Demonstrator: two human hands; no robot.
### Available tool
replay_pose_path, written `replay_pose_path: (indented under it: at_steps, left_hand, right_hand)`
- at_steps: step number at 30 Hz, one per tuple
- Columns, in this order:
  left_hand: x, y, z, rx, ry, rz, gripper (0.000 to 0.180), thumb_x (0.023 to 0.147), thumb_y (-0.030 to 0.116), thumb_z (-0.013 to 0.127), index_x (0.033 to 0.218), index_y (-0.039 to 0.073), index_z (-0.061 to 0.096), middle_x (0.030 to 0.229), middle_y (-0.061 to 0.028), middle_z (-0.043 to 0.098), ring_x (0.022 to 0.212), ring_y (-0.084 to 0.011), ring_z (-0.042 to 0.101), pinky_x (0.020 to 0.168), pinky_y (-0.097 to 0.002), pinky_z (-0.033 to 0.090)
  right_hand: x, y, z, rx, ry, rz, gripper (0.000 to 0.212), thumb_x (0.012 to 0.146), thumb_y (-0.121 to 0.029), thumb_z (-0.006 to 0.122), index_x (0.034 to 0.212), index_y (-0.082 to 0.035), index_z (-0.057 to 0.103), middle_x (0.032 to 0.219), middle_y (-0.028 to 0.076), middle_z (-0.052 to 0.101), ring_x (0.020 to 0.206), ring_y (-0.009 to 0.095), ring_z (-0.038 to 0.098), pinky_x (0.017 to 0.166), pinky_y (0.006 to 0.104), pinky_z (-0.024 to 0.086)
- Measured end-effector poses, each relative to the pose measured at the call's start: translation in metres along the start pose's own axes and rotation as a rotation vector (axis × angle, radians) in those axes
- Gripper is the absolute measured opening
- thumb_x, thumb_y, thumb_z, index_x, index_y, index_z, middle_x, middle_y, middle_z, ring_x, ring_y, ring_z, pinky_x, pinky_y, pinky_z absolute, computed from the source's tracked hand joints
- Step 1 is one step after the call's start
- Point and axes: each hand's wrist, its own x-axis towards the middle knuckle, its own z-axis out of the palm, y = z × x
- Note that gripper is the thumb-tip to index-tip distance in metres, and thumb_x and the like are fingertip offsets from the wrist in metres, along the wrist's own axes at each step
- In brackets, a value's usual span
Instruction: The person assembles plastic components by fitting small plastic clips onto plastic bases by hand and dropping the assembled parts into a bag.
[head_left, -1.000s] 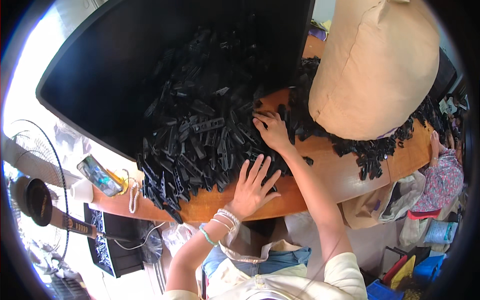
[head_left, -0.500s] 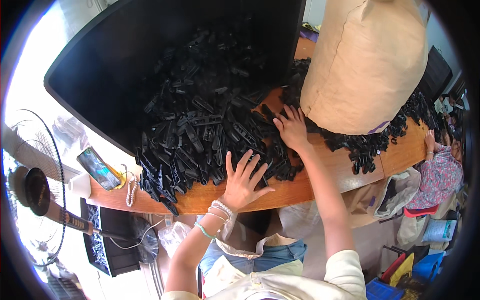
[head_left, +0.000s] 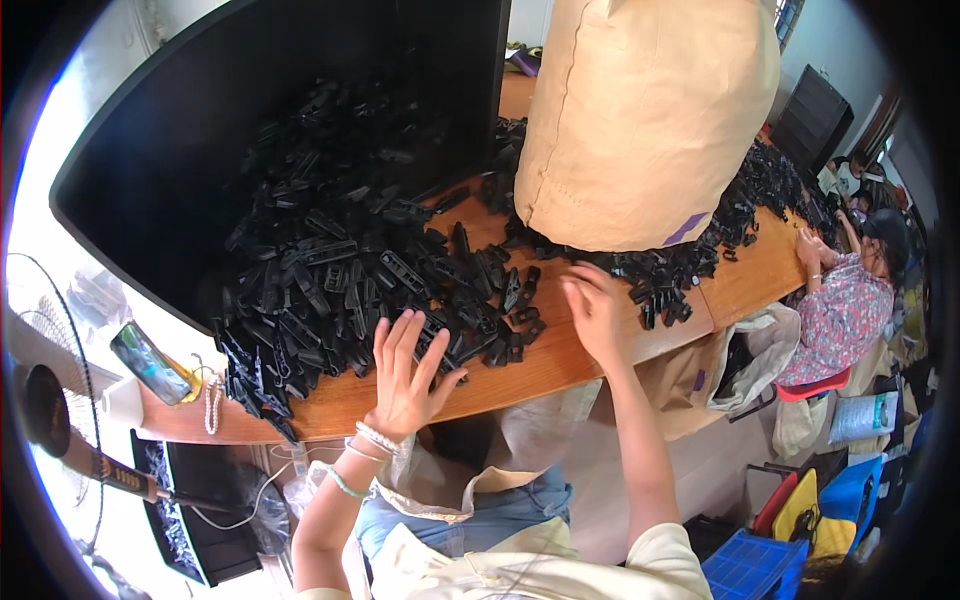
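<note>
A big heap of black plastic clips [head_left: 320, 270] spills out of a large black bin [head_left: 130, 170] onto the wooden table. My left hand [head_left: 405, 375] rests at the heap's near edge, fingers spread and holding nothing; beaded bracelets circle its wrist. My right hand [head_left: 597, 315] hovers over bare wood to the right of the heap. Its fingers are loosely bent, with nothing visible in them. Beyond it stands a tall tan sack [head_left: 640, 130], with smaller black parts [head_left: 665, 295] scattered around its base.
A phone [head_left: 150, 360] and a bead string [head_left: 213, 405] lie at the table's left end, beside a fan [head_left: 45, 410]. An open bag [head_left: 455, 500] hangs at my lap below the table edge. Another person [head_left: 840, 310] sits at the right; blue crates [head_left: 755, 565] stand below.
My right hand has come away from the clips near the sack and moved back toward me, its fingers more bent. My left hand stays spread at the heap's edge. The whole view has shifted.
</note>
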Motion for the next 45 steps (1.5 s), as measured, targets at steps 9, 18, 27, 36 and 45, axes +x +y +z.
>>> replay_pose_path:
  at_steps: [9,18,27,36,45]
  left_hand:
    - [0.112,0.043,0.117,-0.495,-0.106,-0.443,0.046,0.092,0.020,0.061,0.128,-0.006,0.049,0.125,-0.0276,0.053,0.114,-0.0412,0.055,0.094,-0.0390,0.047]
    - [0.153,0.022,0.174,-1.674,0.174,-1.263,0.038,0.097,0.024,0.054,0.124,-0.003,0.049,0.119,-0.0154,0.058,0.116,-0.0291,0.054,0.106,-0.0431,0.040]
    - [0.161,0.033,0.152,-1.855,0.071,-1.289,0.040,0.095,0.028,0.058,0.125,0.006,0.045,0.128,-0.0165,0.045,0.115,-0.0266,0.047,0.101,-0.0436,0.040]
    - [0.140,0.034,0.123,-1.727,-0.012,-1.082,0.039,0.095,0.022,0.059,0.127,0.001,0.049,0.117,-0.0152,0.057,0.109,-0.0257,0.056,0.095,-0.0369,0.046]
    - [0.028,0.124,0.108,-0.260,-0.265,0.116,0.059,0.080,0.027,0.072,0.127,-0.001,0.054,0.138,-0.0231,0.044,0.133,-0.0378,0.041,0.110,-0.0498,0.034]
  right_hand:
    - [0.015,0.057,-0.003,-0.537,0.057,0.370,0.048,0.088,-0.033,0.066,0.130,-0.013,0.057,0.149,0.018,0.034,0.141,0.037,0.027,0.104,0.0640,0.026]
    - [-0.021,0.033,-0.016,-0.109,-0.039,-0.002,0.038,0.086,-0.025,0.067,0.123,-0.014,0.063,0.122,0.016,0.054,0.121,0.036,0.047,0.104,0.0490,0.032]
    - [0.007,0.082,-0.005,-0.254,0.197,0.414,0.048,0.095,-0.044,0.053,0.131,-0.011,0.058,0.145,0.021,0.041,0.138,0.038,0.032,0.109,0.0630,0.020]
    - [-0.002,0.050,0.022,-0.223,0.145,0.259,0.049,0.086,-0.046,0.065,0.116,-0.007,0.067,0.136,0.018,0.051,0.134,0.039,0.036,0.110,0.0587,0.021]
    - [-0.017,0.051,-0.014,-0.251,0.214,0.013,0.018,0.088,-0.026,0.063,0.094,-0.012,0.073,0.113,0.003,0.065,0.114,0.027,0.056,0.111,0.0598,0.017]
